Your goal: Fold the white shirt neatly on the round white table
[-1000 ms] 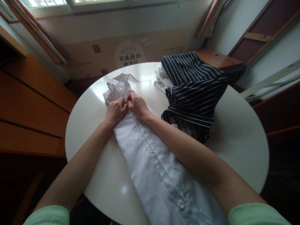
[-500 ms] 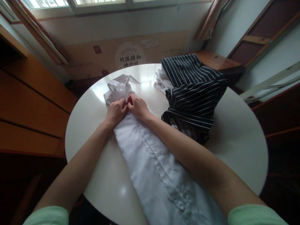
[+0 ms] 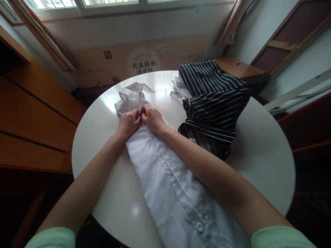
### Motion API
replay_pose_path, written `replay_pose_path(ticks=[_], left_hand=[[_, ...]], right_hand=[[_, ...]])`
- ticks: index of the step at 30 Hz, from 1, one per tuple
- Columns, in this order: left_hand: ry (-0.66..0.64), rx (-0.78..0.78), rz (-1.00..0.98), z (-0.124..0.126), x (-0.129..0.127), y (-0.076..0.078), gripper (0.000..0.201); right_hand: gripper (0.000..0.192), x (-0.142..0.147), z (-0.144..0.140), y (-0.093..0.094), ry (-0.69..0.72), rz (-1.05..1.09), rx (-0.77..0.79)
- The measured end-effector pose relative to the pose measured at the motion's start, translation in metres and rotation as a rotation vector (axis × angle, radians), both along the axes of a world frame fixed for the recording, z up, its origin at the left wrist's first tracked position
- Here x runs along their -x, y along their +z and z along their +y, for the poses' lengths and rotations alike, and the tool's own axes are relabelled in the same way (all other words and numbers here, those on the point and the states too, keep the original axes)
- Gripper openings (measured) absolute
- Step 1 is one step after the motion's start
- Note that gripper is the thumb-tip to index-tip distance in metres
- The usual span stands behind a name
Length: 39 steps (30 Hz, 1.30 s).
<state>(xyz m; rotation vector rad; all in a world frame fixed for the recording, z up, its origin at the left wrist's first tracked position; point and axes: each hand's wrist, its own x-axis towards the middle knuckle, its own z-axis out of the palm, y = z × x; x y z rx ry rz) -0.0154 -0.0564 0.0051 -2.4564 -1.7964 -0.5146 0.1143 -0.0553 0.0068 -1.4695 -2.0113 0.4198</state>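
A white button-up shirt (image 3: 157, 172) lies lengthwise across the round white table (image 3: 108, 203), its button strip running up the middle and its collar end at the far side. Near that collar end, my left hand (image 3: 129, 122) is closed with its fingertips pinching the front of the shirt. Right beside it, my right hand (image 3: 152, 119) pinches the same spot on the button strip, the fingertips of both hands meeting. Whether a button sits between them is hidden by the fingers. Several white buttons show lower down the strip.
Black-and-white striped clothing (image 3: 214, 110) is heaped on the right of the table, with folded white cloth (image 3: 179, 89) beside it. A wooden cabinet (image 3: 38, 113) stands at the left. Behind the table are a printed cardboard panel (image 3: 113, 62) and a small wooden table (image 3: 243, 67).
Almost nothing differs. Both hands keep their pinch at the same place on the shirt, and the clothing lies as before.
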Motion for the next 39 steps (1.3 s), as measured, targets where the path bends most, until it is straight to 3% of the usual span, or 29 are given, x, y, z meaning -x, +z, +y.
replay_pose_path(ticks=[39], left_hand=[[0.0,0.003,0.019,-0.0006,-0.0005,0.001,0.018]], right_hand=[[0.023,-0.0006,0.0018,-0.0019,0.009,0.035,-0.004]])
